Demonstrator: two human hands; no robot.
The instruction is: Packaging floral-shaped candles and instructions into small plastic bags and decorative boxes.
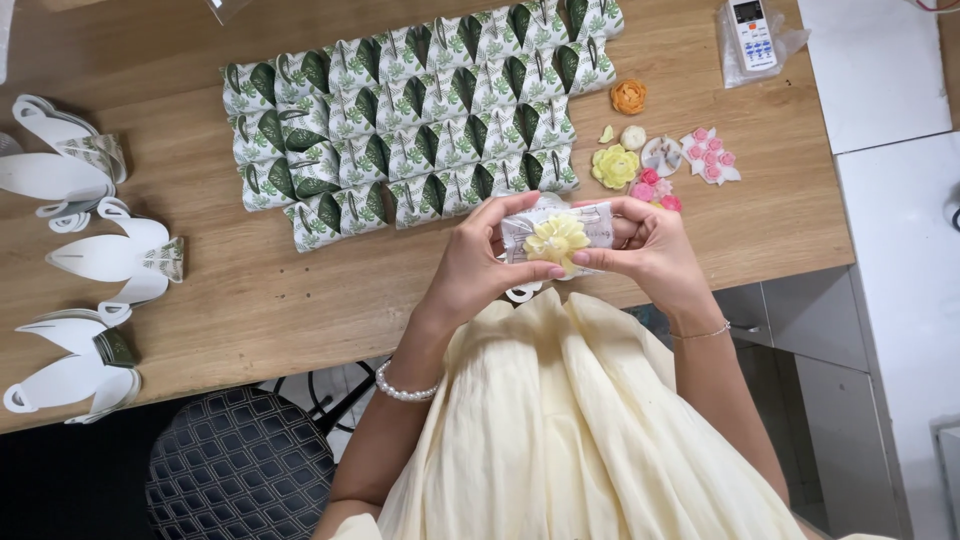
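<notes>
Nearest to the camera: a pale yellow pleated skirt fills the lower frame, w/ a dark patterned stool (238, 470) at lower left. Both forearms rise from it, a pearl bracelet (404, 390) on the left wrist & a thin chain on the right.

Just above, at the near edge of the wooden tabletop (300, 290), the two hands meet around one small favour box (592, 226), white w/ a leaf print. Its long axis runs left to right, lying between the hands, about equally near to each. A pale yellow flower (556, 240) sits on its front face. The left hand (482, 262) curls around the box's left end, fingers closed on it, thumb tip pressing at the flower's lower edge. The right hand (648, 246) closes round the right end, fingertips also touching the flower. Both grips are narrow & snug; nothing else is held.

Further back, just beyond the right hand: loose small flowers (614, 166) in yellow, pink, orange & cream. Beyond the left hand: a block of matching leaf-print boxes (410, 120), packed in rows. Far left: flat white unfolded box blanks (100, 258), well apart. Far right corner: a white remote control (752, 34) in a clear bag.
</notes>
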